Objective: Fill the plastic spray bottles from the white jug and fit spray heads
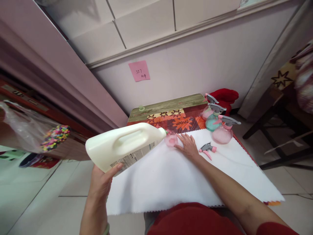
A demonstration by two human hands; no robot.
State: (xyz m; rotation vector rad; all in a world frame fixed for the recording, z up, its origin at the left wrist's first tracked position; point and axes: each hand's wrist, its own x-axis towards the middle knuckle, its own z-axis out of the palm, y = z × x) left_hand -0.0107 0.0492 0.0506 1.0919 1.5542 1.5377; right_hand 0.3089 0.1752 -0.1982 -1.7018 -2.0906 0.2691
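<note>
My left hand [104, 179] grips a large cream-white jug [124, 143] by its base end, holding it tilted over the white cloth. The jug's open mouth is at the neck of a small round pink bottle [171, 140]; whether liquid is flowing is too small to tell. With thumb and fingertips, my right hand [187, 146] holds the pink bottle's right side. To the right of that hand a grey and pink trigger spray head [207, 149] lies on the cloth, its thin tube stretching rightward.
Spray bottles in pink [222, 134] and teal [212, 122] stand at the table's right edge, another behind them. A green cap [141, 108] rests at the back left. The white cloth [156, 182] covers the near table. A dark stool [264, 124] stands right.
</note>
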